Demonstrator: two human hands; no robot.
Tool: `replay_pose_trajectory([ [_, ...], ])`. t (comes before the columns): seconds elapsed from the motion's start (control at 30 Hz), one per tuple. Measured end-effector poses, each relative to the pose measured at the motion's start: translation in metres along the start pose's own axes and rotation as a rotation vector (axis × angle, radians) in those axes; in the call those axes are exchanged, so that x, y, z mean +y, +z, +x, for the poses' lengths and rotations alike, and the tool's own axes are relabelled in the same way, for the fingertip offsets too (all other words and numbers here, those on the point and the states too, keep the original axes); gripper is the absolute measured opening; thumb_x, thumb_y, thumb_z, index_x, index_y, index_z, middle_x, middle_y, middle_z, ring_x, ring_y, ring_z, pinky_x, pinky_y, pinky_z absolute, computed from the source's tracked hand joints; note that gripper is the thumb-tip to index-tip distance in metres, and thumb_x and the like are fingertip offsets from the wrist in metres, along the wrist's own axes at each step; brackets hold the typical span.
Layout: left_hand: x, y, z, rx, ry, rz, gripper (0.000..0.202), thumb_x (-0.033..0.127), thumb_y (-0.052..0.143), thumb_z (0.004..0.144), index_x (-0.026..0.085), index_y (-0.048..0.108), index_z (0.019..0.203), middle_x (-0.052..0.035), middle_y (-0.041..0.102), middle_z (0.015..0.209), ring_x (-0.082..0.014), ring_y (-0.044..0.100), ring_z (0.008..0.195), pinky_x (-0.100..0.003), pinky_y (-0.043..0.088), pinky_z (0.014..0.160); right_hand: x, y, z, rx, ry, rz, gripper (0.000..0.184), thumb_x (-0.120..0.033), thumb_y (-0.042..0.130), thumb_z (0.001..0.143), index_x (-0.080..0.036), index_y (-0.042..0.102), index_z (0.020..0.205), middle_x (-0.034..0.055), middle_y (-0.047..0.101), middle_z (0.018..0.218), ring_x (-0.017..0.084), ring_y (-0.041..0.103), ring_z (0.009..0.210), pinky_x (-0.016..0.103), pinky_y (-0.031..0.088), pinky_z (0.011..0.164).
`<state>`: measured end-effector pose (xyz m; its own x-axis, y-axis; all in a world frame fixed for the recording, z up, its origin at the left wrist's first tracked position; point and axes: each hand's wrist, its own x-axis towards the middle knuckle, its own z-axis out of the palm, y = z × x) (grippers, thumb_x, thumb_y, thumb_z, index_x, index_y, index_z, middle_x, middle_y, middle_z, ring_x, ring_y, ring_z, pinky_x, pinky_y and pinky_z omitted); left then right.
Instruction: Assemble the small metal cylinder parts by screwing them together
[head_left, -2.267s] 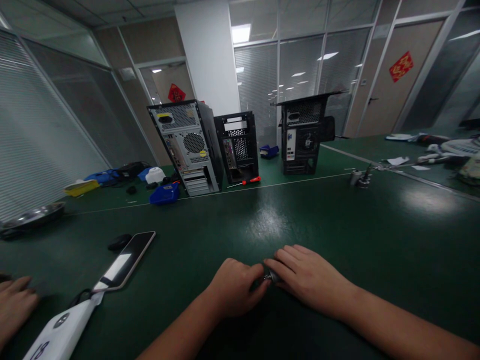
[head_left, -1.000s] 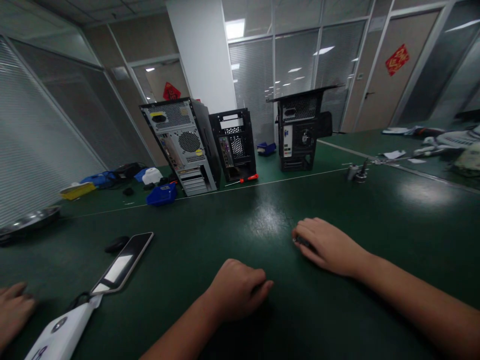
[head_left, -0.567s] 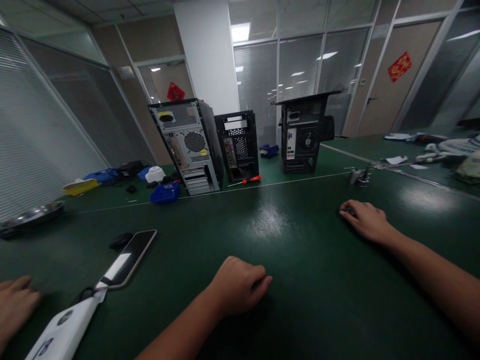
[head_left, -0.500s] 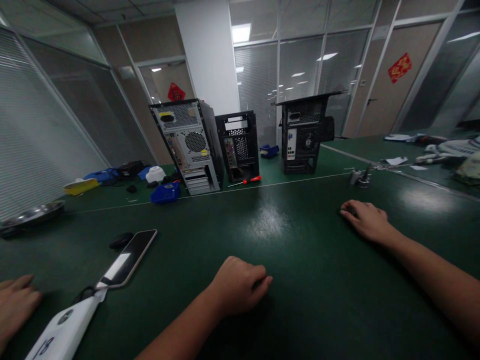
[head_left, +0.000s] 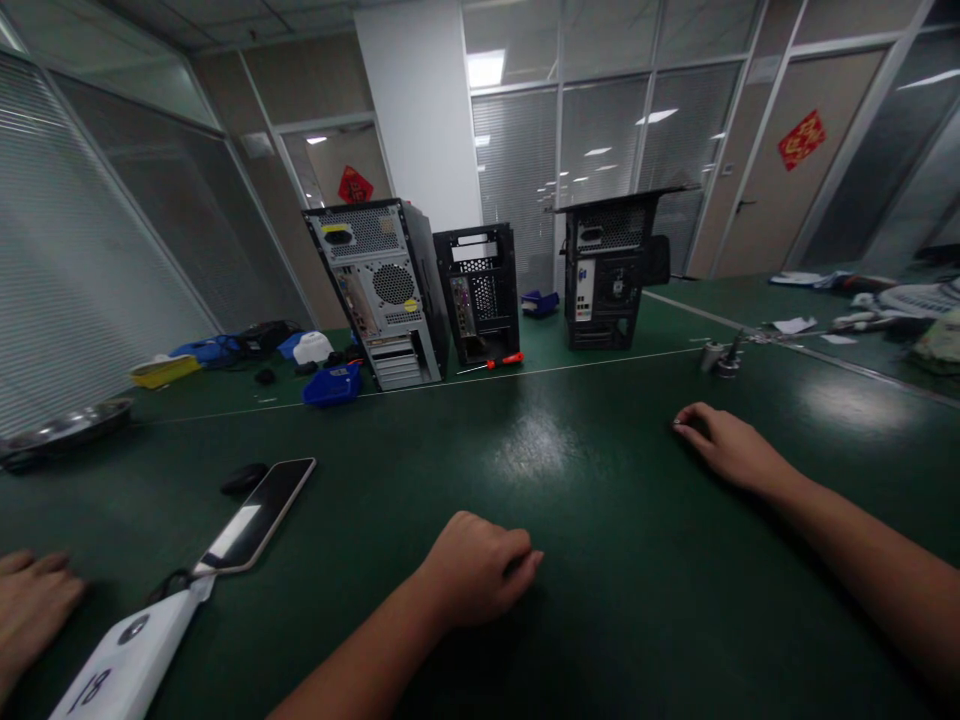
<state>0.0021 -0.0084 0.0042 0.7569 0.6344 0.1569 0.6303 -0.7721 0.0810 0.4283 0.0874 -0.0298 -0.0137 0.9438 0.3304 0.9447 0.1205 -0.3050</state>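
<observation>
My left hand [head_left: 480,570] rests on the green tabletop [head_left: 600,610] in a loose fist, with nothing visible in it. Farther out on the right, my right hand [head_left: 724,440] lies low over the table, thumb and fingertips pinched together. A tiny pale spot shows at those fingertips, too small to name. Just beyond this hand stand small metal parts [head_left: 720,357], one a short cylinder. A red-handled screwdriver [head_left: 504,361] lies in front of an open black computer case [head_left: 480,290], far from both hands.
A grey computer tower [head_left: 390,290] and another black one [head_left: 604,270] stand at the back. Blue bins [head_left: 331,385] sit nearby. At left are a phone [head_left: 259,515], a black mouse [head_left: 244,480], a white device [head_left: 124,655], a metal tray [head_left: 75,425] and another person's hand [head_left: 37,605].
My right hand has shifted slightly left, and its fingers have drawn together into a pinch. My left hand stays put. The other person's hand at left has moved a little.
</observation>
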Motion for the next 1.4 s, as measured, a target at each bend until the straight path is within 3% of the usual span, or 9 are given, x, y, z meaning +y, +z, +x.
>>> replay_pose_trajectory([
  [0.1,0.000,0.001,0.000,-0.002,0.003,-0.015,0.032,0.034,0.040,0.096,0.020,0.053,0.071,0.0037,0.051,0.056,-0.0113,0.040,0.047,-0.027,0.022,0.052,-0.003,-0.005,-0.002,-0.061,-0.056,-0.024,0.035,-0.048,0.047,0.088,-0.022,0.064,0.104,0.0085,0.068,0.103,0.026,0.063,0.092,0.041,0.049,0.078],
  [0.33,-0.001,0.001,0.000,0.005,0.008,-0.032,0.031,0.034,0.040,0.097,0.020,0.053,0.073,0.0040,0.050,0.057,-0.0110,0.040,0.048,-0.027,0.023,0.052,-0.018,-0.030,-0.005,-0.059,-0.224,-0.165,0.032,-0.043,0.050,0.088,-0.022,0.070,0.102,0.0091,0.068,0.099,0.026,0.062,0.090,0.043,0.049,0.077],
  [0.53,-0.001,0.001,-0.001,0.015,0.011,-0.024,0.031,0.034,0.040,0.097,0.020,0.052,0.071,0.0043,0.049,0.056,-0.0109,0.038,0.048,-0.027,0.022,0.052,-0.023,-0.037,-0.004,-0.102,-0.396,-0.194,0.026,-0.036,0.052,0.087,-0.021,0.071,0.097,0.0083,0.069,0.095,0.024,0.061,0.089,0.041,0.049,0.077],
  [1.4,0.000,-0.001,0.000,0.003,0.011,-0.006,0.031,0.033,0.041,0.096,0.020,0.055,0.072,0.0033,0.052,0.056,-0.0110,0.041,0.047,-0.027,0.025,0.051,-0.022,-0.042,-0.004,-0.102,-0.386,-0.274,0.031,-0.036,0.050,0.090,-0.021,0.073,0.103,0.0101,0.068,0.098,0.022,0.062,0.086,0.038,0.050,0.076],
])
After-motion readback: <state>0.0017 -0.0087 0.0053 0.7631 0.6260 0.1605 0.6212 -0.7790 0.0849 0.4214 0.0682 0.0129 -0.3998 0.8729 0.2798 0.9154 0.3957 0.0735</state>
